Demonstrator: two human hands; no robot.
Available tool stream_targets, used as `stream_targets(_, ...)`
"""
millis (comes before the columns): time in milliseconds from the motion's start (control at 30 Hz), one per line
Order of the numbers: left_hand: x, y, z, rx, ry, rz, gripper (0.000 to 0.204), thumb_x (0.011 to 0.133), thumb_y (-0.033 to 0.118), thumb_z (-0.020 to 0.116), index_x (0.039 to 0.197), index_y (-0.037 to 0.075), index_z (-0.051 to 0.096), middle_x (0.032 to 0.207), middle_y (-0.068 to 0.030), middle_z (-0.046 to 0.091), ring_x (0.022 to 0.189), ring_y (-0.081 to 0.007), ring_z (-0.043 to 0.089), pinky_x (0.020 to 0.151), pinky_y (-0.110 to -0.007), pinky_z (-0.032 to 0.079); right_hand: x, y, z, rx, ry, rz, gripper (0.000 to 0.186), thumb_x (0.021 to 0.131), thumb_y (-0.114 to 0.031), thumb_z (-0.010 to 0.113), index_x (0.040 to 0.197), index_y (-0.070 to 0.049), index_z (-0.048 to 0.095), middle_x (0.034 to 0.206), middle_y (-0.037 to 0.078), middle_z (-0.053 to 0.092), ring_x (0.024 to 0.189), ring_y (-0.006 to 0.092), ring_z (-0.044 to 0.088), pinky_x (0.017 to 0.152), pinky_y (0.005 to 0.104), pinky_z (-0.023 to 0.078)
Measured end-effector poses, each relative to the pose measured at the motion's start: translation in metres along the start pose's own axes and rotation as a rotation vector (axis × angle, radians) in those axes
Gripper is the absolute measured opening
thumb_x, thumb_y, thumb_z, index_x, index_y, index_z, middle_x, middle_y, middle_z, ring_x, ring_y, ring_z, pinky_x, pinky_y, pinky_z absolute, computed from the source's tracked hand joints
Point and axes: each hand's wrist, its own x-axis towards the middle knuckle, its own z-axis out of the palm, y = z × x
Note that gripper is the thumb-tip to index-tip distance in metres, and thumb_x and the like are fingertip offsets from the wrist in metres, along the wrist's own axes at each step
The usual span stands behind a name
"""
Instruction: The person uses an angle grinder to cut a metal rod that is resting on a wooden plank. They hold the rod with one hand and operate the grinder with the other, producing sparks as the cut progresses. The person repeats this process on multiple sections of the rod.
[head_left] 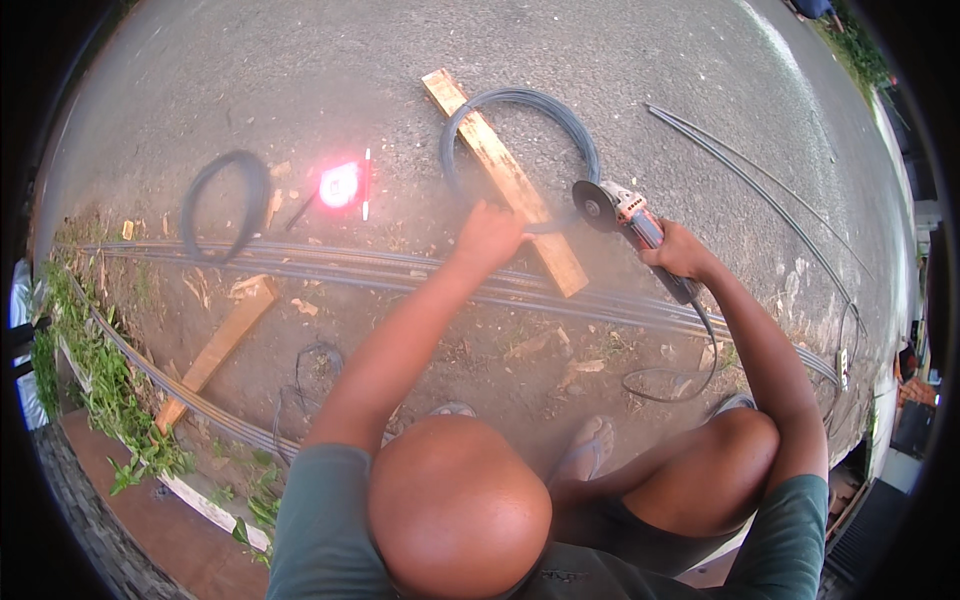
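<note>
My right hand (pixel 678 250) is wrapped round the body of an angle grinder (pixel 640 225), its dark disc (pixel 595 205) turned toward a coil of grey wire (pixel 530 95). The disc is close beside the coil's lower right; whether it touches cannot be made out. With fingers closed, my left hand (pixel 492 238) grips the near side of the coil. Beneath the coil a wooden plank (pixel 510 175) lies slantwise on the ground. The grinder's cord (pixel 712 345) loops down toward my feet.
A second wire coil (pixel 225 205) lies at the left, near a glowing pink-white light spot (pixel 340 186). Long metal rods (pixel 380 275) run across the ground in front of me. Another plank (pixel 215 350) rests at lower left beside green plants (pixel 110 400). More rods (pixel 750 175) lie at right.
</note>
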Motion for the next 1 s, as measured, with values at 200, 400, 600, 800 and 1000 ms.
stream_targets(200, -0.001, -0.003, 0.006, 0.008, 0.013, 0.001, 0.039, 0.099, 0.048, 0.059, 0.091, 0.010, 0.064, 0.081, -0.0093, 0.073, 0.084, -0.0266, 0.070, 0.081, -0.041, 0.044, 0.002, -0.010, 0.000, -0.002, 0.034, -0.029, 0.074, 0.069, -0.039, 0.077, 0.121, 0.010, 0.062, 0.105, 0.027, 0.070, 0.097, 0.0369, 0.070, 0.089, 0.0427, 0.053)
stream_targets(400, -0.002, -0.002, 0.007, 0.005, 0.066, 0.012, 0.039, 0.099, 0.048, 0.059, 0.089, 0.011, 0.065, 0.080, -0.0095, 0.073, 0.083, -0.0262, 0.070, 0.080, -0.040, 0.045, 0.002, -0.008, -0.001, -0.016, 0.014, -0.005, 0.074, 0.069, -0.038, 0.077, 0.121, 0.012, 0.061, 0.104, 0.028, 0.070, 0.097, 0.0370, 0.070, 0.088, 0.0432, 0.053)
stream_targets(600, -0.001, 0.001, -0.004, -0.021, 0.025, 0.010, 0.040, 0.100, 0.048, 0.058, 0.090, 0.010, 0.064, 0.079, -0.0097, 0.073, 0.081, -0.0265, 0.070, 0.080, -0.040, 0.044, 0.003, -0.007, -0.001, -0.025, 0.024, -0.003, 0.074, 0.069, -0.037, 0.077, 0.122, 0.011, 0.061, 0.105, 0.028, 0.070, 0.097, 0.0364, 0.070, 0.089, 0.0428, 0.053)
stream_targets(800, -0.001, -0.002, 0.003, 0.005, 0.014, 0.004, 0.042, 0.100, 0.049, 0.057, 0.091, 0.009, 0.064, 0.079, -0.0097, 0.073, 0.082, -0.0267, 0.069, 0.080, -0.040, 0.044, 0.002, -0.023, -0.003, 0.002, 0.016, -0.017, 0.073, 0.070, -0.037, 0.076, 0.124, 0.011, 0.061, 0.107, 0.027, 0.070, 0.097, 0.0358, 0.070, 0.089, 0.0422, 0.053)
stream_targets(1000, 0.000, 0.000, 0.000, -0.017, 0.027, 0.011, 0.041, 0.100, 0.049, 0.057, 0.091, 0.009, 0.064, 0.079, -0.0093, 0.072, 0.082, -0.0264, 0.069, 0.080, -0.040, 0.044, 0.008, -0.011, -0.002, -0.012, 0.009, -0.005, 0.074, 0.070, -0.038, 0.077, 0.125, 0.010, 0.061, 0.106, 0.027, 0.071, 0.097, 0.0359, 0.070, 0.090, 0.0419, 0.053)
